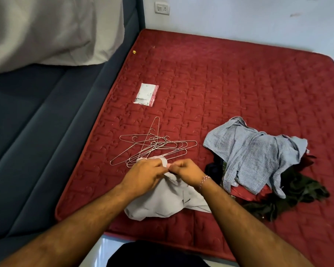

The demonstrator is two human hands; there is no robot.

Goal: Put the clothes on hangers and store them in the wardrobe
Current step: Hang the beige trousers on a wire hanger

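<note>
The left hand (143, 175) and the right hand (187, 173) meet over a pale grey garment (166, 201) on the red mattress (239, 83), each grip pinching its upper edge. The wire hangers (152, 147) lie just behind the hands. The pile of clothes (258, 162) lies to the right.

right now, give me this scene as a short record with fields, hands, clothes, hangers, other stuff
surface: red mattress
left hand: pinches the grey garment at its top edge
right hand: pinches the same edge, close beside the left
hangers: loose heap of wire ones, just beyond the hands, none in use
clothes pile: to the right, blue checked shirt on top, dark pieces under it
packet: flat, farther back on the mattress
wardrobe: not in view
</note>
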